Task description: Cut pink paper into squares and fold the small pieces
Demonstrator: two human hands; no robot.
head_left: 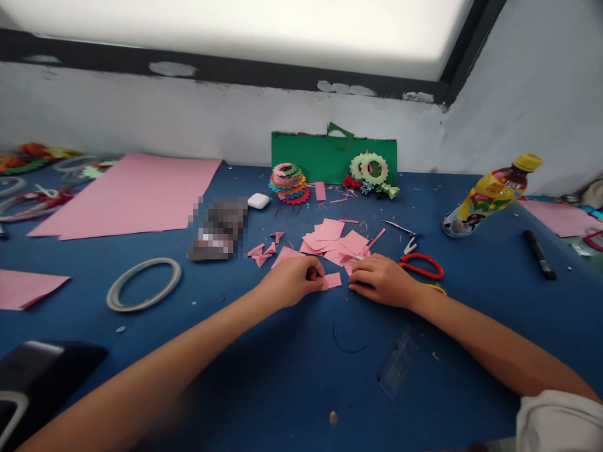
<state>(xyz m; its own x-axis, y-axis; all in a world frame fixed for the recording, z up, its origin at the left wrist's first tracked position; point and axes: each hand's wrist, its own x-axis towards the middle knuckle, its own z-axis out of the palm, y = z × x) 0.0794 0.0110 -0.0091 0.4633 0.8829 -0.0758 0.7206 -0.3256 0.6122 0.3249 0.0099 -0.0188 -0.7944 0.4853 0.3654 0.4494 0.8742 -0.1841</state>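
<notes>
My left hand (296,279) pinches a small pink paper rectangle (333,280) by its left end, thumb and forefinger closed on it, low over the blue table. Just to the right, my right hand (384,279) rests with its fingers loosely stretched toward that paper, apart from it. Beyond both hands lies a loose heap of cut pink paper pieces (325,232). Several small folded pink pieces (261,252) sit left of the heap. Red-handled scissors (426,267) lie behind my right wrist, partly hidden.
Large pink sheets (136,194), a tape roll (115,295), and a blurred-out dark object (219,229) lie to the left. Ring-shaped paper crafts (288,185) stand by a green board (325,154). A drink bottle (490,198) and a black marker (538,254) are rightward.
</notes>
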